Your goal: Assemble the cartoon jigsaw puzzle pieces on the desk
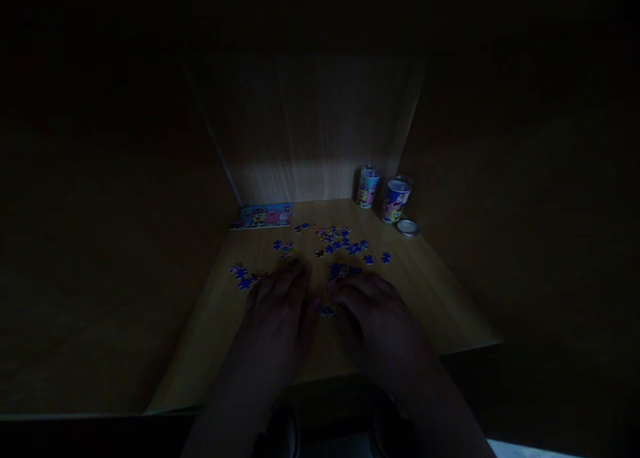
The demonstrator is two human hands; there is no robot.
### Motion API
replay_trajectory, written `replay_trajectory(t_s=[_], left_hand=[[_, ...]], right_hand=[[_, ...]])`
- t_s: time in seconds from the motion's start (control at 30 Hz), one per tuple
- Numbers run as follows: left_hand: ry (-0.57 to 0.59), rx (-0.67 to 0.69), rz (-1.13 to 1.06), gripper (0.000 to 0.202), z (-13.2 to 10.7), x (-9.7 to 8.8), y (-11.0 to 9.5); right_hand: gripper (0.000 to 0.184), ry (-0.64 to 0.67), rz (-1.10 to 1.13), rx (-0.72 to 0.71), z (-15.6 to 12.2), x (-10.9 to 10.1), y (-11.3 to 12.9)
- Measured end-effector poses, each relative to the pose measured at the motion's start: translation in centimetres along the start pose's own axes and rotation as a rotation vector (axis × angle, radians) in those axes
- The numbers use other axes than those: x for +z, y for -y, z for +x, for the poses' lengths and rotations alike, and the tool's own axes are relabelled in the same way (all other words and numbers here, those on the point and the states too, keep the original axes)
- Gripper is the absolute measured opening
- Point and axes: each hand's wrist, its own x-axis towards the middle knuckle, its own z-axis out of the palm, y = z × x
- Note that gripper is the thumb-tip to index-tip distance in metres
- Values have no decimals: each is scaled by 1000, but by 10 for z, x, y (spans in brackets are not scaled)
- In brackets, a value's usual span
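Observation:
The scene is very dim. My left hand [280, 298] and my right hand [373, 305] rest side by side, palms down, on a wooden desk [440, 298]. Their fingers curl over small jigsaw pieces; a colourful piece [329, 310] lies between the two thumbs. Whether either hand grips a piece is too dark to tell. Loose blue puzzle pieces [340, 245] are scattered just beyond the fingertips, with another small cluster [243, 276] to the left of my left hand.
A printed cartoon picture card [263, 216] lies at the back left of the desk. Two cartoon-printed tubs [369, 187] [396, 200] stand at the back right, a round lid [408, 228] beside them. Wooden walls enclose the desk on three sides.

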Motion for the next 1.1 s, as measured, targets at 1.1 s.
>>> replay_trajectory(t_s=[1.1], left_hand=[[-5,-6,-46,43,2,-5,-4]], right_hand=[[22,19,-4,1,0,1,-2]])
